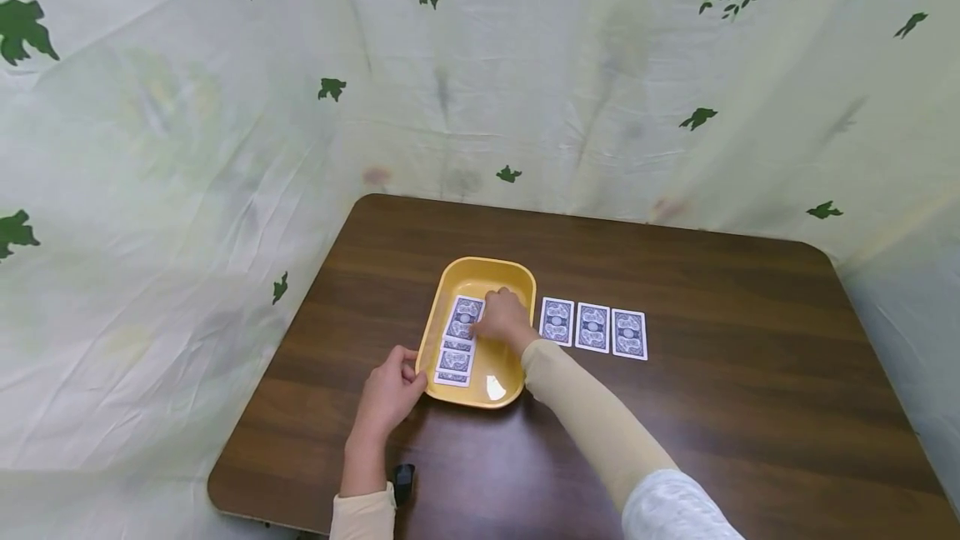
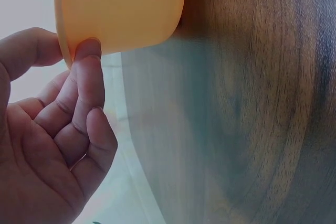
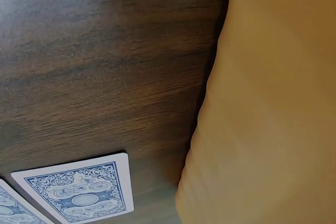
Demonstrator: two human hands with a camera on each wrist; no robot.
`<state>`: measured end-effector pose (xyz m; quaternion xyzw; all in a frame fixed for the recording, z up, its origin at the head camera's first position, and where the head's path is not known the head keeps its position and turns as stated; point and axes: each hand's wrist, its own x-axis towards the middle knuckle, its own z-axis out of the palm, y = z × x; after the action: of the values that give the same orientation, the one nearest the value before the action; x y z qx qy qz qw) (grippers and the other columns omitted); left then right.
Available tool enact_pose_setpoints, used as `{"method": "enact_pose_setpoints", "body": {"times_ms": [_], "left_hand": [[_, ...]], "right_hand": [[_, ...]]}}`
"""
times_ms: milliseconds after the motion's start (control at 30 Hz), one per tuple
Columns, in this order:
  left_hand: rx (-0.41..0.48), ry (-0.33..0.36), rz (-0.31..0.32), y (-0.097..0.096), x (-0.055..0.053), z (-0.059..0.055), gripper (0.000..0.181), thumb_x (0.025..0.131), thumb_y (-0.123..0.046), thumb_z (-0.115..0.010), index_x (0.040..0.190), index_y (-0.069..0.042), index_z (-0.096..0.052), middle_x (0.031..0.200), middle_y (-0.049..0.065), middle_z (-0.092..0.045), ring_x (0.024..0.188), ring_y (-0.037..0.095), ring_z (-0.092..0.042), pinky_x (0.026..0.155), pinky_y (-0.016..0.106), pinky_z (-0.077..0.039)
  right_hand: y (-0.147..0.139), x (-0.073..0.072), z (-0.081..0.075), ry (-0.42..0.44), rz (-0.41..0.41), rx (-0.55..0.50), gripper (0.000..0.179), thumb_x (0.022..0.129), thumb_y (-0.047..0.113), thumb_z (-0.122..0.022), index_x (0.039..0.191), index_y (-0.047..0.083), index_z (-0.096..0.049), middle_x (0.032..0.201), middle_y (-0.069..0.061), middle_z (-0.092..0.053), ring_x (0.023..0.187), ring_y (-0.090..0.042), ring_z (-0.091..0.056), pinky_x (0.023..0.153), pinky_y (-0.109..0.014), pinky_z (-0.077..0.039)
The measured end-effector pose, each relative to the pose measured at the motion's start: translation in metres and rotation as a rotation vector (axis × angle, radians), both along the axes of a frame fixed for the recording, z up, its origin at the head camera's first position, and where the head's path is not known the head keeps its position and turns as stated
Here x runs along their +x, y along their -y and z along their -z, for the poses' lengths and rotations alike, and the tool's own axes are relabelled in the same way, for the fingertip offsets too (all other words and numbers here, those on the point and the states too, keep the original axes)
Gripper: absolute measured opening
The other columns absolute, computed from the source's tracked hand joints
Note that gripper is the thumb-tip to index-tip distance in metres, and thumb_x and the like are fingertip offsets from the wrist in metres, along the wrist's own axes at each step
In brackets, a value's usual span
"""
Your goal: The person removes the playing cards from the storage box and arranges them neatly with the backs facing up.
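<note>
A yellow tray (image 1: 495, 271) stands on the table, and in it several playing cards (image 1: 455, 362) lie face down in an overlapping column along its left side. My left hand (image 1: 392, 390) pinches the tray's near left rim between thumb and fingers; the left wrist view shows this grip on the tray wall (image 2: 121, 9). Reaching into the tray, my right hand (image 1: 506, 319) holds the uppermost playing card (image 1: 463, 315) at its right edge, its thumb over the card. The right wrist view does not show this hand, only the tray's outer side (image 3: 273, 103).
Right of the tray, three blue-backed cards lie in a row: a near one (image 1: 557, 322), a middle one (image 1: 592, 327) and a far-right one (image 1: 628, 334). The brown wooden table (image 1: 720, 423) has rounded corners. A leaf-patterned curtain (image 1: 570, 90) hangs behind it.
</note>
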<state>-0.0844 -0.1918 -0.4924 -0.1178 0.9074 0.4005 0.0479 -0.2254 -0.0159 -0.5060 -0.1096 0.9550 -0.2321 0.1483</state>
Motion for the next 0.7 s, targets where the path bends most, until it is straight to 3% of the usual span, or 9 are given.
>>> {"method": "enact_pose_setpoints", "body": {"times_ms": [100,233,700], "left_hand": [[-0.003,0.0,-0.001,0.0,0.0,0.0,0.031,0.088,-0.013,-0.063,0.117,-0.001,-0.056,0.077,0.004,-0.058,0.055,0.016,-0.052,0.051,0.031,-0.043],[-0.003,0.007,-0.003,0.0,0.0,-0.001,0.032,0.088,-0.014,-0.064,0.117,-0.001,-0.056,0.077,0.004,-0.057,0.055,0.016,-0.051,0.051,0.031,-0.043],[-0.01,0.016,-0.005,-0.001,0.0,-0.001,0.032,0.089,-0.014,-0.063,0.117,-0.002,-0.056,0.078,0.004,-0.057,0.056,0.016,-0.052,0.051,0.031,-0.043]], "right_hand": [[0.001,0.001,0.002,0.011,-0.011,0.025,0.071,0.072,0.038,-0.083,0.126,-0.001,-0.059,0.123,-0.016,-0.051,0.111,-0.03,-0.049,0.095,-0.043,-0.043],[0.001,0.003,0.003,0.002,-0.021,0.039,0.081,0.068,0.039,-0.087,0.133,0.001,-0.056,0.128,-0.016,-0.048,0.116,-0.03,-0.045,0.096,-0.044,-0.042],[0.006,0.002,0.011,-0.04,-0.001,0.035,0.083,0.07,0.034,-0.087,0.137,0.003,-0.049,0.128,-0.016,-0.051,0.116,-0.031,-0.048,0.093,-0.047,-0.045]]}}
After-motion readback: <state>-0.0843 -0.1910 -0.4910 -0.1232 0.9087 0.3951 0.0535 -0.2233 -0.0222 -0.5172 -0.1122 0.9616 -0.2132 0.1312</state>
